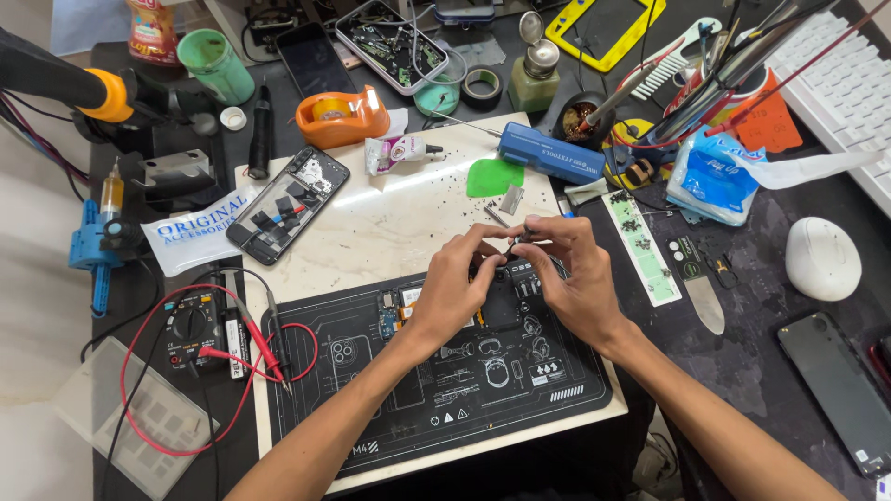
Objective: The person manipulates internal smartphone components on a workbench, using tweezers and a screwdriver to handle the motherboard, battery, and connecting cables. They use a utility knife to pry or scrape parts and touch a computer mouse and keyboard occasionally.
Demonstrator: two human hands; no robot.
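**What the view withholds**

The small part pinched between the left hand (457, 276) and right hand (568, 271) is mostly covered by fingertips — its kind cannot be told. The opened device (506, 297) beneath lies largely behind both palms. The dark phone (840, 390) and white keyboard (849, 88) are cut off by the right edge.

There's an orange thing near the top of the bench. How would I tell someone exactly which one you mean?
Start at the pale marble slab in the middle of the bench and go to its upper left corner. Just above it sits the orange tape dispenser, squat and rounded, with a roll inside. The green cup to its left is upright, and the opened phone below is flat and black.
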